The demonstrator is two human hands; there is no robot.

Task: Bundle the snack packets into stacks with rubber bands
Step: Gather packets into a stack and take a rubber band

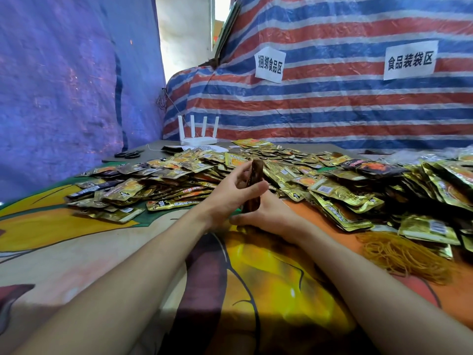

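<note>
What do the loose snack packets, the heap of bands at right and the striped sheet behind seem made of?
Snack packets: seemingly metallised plastic film; glossy gold, creased, with bright glints.
Rubber bands: probably rubber; thin, dull tan loops in a tangle.
Striped sheet: likely woven plastic tarpaulin; crinkled, faintly shiny.

Head-worn wide-angle view; forward and down; close over table (pixel 76 265)

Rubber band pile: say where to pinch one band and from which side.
Pinch a stray loop at the near edge of the rubber band pile, from above; strands there splay thinly on the cloth, while snack packets crowd its far side.
</note>
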